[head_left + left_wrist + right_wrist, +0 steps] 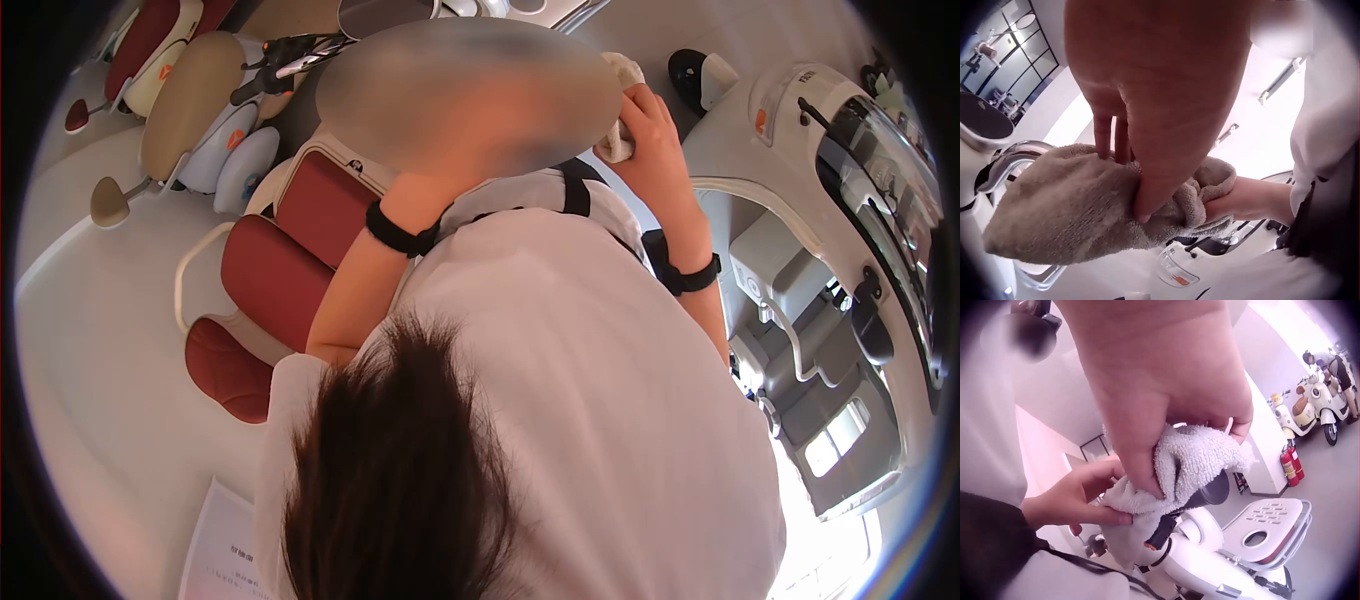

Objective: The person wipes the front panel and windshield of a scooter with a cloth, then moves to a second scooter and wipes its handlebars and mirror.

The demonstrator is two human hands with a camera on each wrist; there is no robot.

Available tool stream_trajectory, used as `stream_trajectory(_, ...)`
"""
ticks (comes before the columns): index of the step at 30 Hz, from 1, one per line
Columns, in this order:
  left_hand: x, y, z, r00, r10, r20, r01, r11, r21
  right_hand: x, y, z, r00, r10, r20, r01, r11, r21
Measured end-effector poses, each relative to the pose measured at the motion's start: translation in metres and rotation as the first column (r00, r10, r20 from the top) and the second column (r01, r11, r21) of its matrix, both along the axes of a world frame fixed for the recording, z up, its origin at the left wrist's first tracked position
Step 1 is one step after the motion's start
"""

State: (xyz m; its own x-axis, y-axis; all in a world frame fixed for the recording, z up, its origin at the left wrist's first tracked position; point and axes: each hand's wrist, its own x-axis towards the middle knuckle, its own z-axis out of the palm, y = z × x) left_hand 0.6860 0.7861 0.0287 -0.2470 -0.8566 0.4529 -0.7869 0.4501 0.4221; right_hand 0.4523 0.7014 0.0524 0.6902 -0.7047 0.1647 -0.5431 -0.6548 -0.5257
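A pale terry towel point(1060, 209) is bunched between my two hands. My left hand point(1166, 81) grips it in the left wrist view, thumb on the near side and fingers behind. In the right wrist view my right hand point(1166, 381) pinches a fold of the towel, and the left thumb presses its lower part. Right beneath the cloth are a black rounded part point(1213, 490) and a black handlebar switch point(1160, 532) with an orange button. A blur in the head view hides my left hand and most of the towel.
A white scooter body point(1200, 565) extends below the towel. Dark red seats point(275, 265) stand to the left, and a scooter with a windshield point(875, 170) to the right. Farther off are fire extinguishers point(1291, 465), parked scooters point(1322, 406) and a person point(1338, 375).
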Motion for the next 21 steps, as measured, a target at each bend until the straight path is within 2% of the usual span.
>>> stream_trajectory(2, 0.004, -0.002, 0.003, 1.000, 0.011, 0.013, -0.011, 1.000, 0.007, 0.006, 0.000, -0.002, 1.000, -0.004, 0.003, 0.004, 1.000, -0.003)
stream_trajectory(4, 0.014, 0.001, 0.004, 0.996, 0.079, 0.031, -0.082, 0.987, 0.135, 0.019, -0.001, 0.002, 0.999, 0.029, -0.036, -0.032, 0.997, -0.071)
stream_trajectory(5, 0.018, 0.004, 0.004, 0.996, 0.083, 0.031, -0.086, 0.987, 0.137, 0.024, -0.004, 0.003, 0.999, 0.034, -0.036, -0.036, 0.997, -0.069)
stream_trajectory(7, 0.023, 0.013, 0.001, 0.974, 0.218, -0.057, -0.208, 0.966, 0.152, 0.031, -0.010, 0.004, 0.992, 0.123, -0.026, -0.123, 0.992, -0.003)
stream_trajectory(11, 0.035, 0.035, -0.026, 0.944, 0.326, -0.046, -0.319, 0.940, 0.117, 0.040, -0.019, -0.001, 0.979, 0.203, -0.007, -0.203, 0.979, 0.034)
stream_trajectory(13, 0.038, 0.039, -0.034, 0.923, 0.383, -0.027, -0.368, 0.903, 0.222, 0.047, -0.016, -0.006, 0.970, 0.241, -0.010, -0.241, 0.969, -0.060)
stream_trajectory(17, 0.034, 0.038, -0.039, 0.909, 0.417, 0.031, -0.415, 0.893, 0.173, 0.057, -0.016, -0.005, 0.973, 0.229, -0.005, -0.229, 0.973, -0.040)
stream_trajectory(21, 0.032, 0.027, -0.039, 0.939, 0.342, 0.031, -0.342, 0.927, 0.155, 0.048, -0.019, -0.005, 0.976, 0.215, 0.028, -0.215, 0.977, 0.010)
